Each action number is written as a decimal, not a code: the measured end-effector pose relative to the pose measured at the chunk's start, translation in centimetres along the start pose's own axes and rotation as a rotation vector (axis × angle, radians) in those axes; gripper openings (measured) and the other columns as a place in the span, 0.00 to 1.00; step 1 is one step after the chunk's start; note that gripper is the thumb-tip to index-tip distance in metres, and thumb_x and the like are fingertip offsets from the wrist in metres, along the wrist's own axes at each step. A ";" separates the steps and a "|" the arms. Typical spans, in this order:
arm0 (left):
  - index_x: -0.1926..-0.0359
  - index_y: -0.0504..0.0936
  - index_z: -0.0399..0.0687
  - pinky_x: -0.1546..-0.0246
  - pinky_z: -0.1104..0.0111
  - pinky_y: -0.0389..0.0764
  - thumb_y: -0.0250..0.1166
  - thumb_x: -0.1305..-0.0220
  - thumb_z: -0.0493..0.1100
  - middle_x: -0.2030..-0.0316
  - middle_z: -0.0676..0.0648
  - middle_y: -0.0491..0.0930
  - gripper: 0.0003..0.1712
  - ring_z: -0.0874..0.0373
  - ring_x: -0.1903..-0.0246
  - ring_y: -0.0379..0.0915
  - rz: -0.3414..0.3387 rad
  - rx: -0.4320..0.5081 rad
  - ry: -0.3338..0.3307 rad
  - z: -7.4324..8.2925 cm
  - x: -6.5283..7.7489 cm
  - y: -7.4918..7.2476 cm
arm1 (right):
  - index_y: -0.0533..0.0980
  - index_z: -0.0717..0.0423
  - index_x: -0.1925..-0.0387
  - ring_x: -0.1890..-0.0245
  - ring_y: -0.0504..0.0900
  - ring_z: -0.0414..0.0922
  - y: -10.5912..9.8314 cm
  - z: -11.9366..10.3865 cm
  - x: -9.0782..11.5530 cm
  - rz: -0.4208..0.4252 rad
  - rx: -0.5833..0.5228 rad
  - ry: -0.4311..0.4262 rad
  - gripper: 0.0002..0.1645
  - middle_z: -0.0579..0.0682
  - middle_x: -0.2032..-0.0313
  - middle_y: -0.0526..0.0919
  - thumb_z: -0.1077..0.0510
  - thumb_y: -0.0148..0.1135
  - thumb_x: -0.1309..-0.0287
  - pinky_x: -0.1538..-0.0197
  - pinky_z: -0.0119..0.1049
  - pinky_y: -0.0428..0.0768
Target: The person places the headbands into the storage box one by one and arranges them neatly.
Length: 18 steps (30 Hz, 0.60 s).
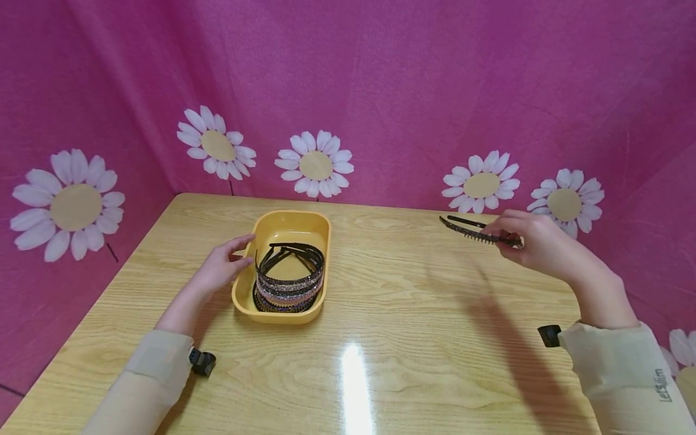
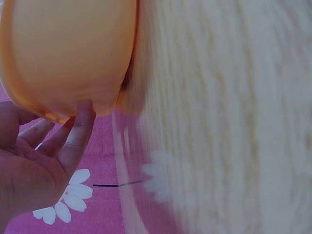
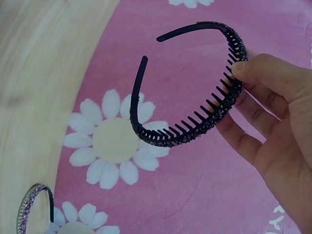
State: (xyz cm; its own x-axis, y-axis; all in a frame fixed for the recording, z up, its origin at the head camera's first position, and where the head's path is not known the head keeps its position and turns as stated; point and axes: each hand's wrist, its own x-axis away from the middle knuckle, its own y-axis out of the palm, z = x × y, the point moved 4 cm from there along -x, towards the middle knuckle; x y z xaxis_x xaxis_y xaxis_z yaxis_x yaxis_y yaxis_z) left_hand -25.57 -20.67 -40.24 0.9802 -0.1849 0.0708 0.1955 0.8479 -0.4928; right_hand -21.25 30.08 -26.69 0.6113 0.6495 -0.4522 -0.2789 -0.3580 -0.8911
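My right hand (image 1: 535, 238) pinches a black toothed headband (image 3: 183, 136) with a dark glittery outer band, held above the right side of the table. Its thumb lies on the inner side of the band and its fingers on the outer side. At the left, my left hand (image 1: 220, 266) touches the near-left side of a yellow tub (image 1: 243, 302), fingertips against its wall and rim. In the tub lies a stack of several glittery headbands (image 1: 288, 290), black, silver and pinkish. The left wrist view shows the fingers (image 2: 78, 134) against the tub's outer wall.
The tub stands on a light wooden table (image 1: 413, 338). A pink curtain (image 1: 380, 90) with white daisies hangs along the back and sides. Another pinkish headband (image 3: 34, 204) shows at the lower left of the right wrist view; the head view does not show it clearly.
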 end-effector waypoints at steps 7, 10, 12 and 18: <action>0.30 0.58 0.42 0.75 0.74 0.74 0.54 0.33 0.34 0.35 0.32 0.60 0.32 0.47 0.53 0.71 0.005 -0.001 -0.001 0.1 0.0 0.1 | 0.81 0.54 0.65 0.74 0.74 0.36 -0.7 -1.1 -1.1 0.029 -0.013 -0.005 0.23 0.44 0.68 0.81 0.75 0.70 0.68 0.72 0.22 0.72; 0.30 0.58 0.43 0.76 0.74 0.73 0.54 0.33 0.34 0.35 0.32 0.60 0.32 0.49 0.55 0.71 0.006 0.006 -0.011 0.1 0.0 0.1 | 0.82 0.54 0.64 0.74 0.75 0.36 -0.9 -1.7 -1.7 0.036 -0.015 -0.014 0.23 0.43 0.68 0.81 0.75 0.71 0.67 0.71 0.22 0.72; 0.29 0.58 0.43 0.77 0.74 0.73 0.54 0.33 0.34 0.35 0.32 0.60 0.32 0.50 0.55 0.71 0.006 0.005 -0.013 0.0 0.0 0.1 | 0.82 0.53 0.64 0.74 0.75 0.36 -1.1 -2.1 -2.0 0.044 -0.016 -0.024 0.23 0.42 0.69 0.81 0.75 0.71 0.67 0.70 0.21 0.72; 0.29 0.58 0.43 0.78 0.74 0.73 0.54 0.33 0.33 0.35 0.32 0.60 0.32 0.47 0.55 0.71 0.005 0.008 -0.014 0.0 -0.1 0.0 | 0.83 0.53 0.64 0.72 0.75 0.36 -1.4 -3.4 -3.3 0.071 -0.033 -0.049 0.23 0.41 0.69 0.81 0.75 0.71 0.67 0.67 0.22 0.73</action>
State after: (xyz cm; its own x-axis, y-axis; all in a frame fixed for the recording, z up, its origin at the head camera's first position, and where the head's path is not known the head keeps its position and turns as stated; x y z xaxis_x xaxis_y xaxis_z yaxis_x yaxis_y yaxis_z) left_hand -25.65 -20.68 -40.27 0.9815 -0.1741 0.0802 0.1910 0.8528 -0.4860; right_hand -20.30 26.14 -23.81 0.5535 0.6535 -0.5163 -0.2949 -0.4260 -0.8553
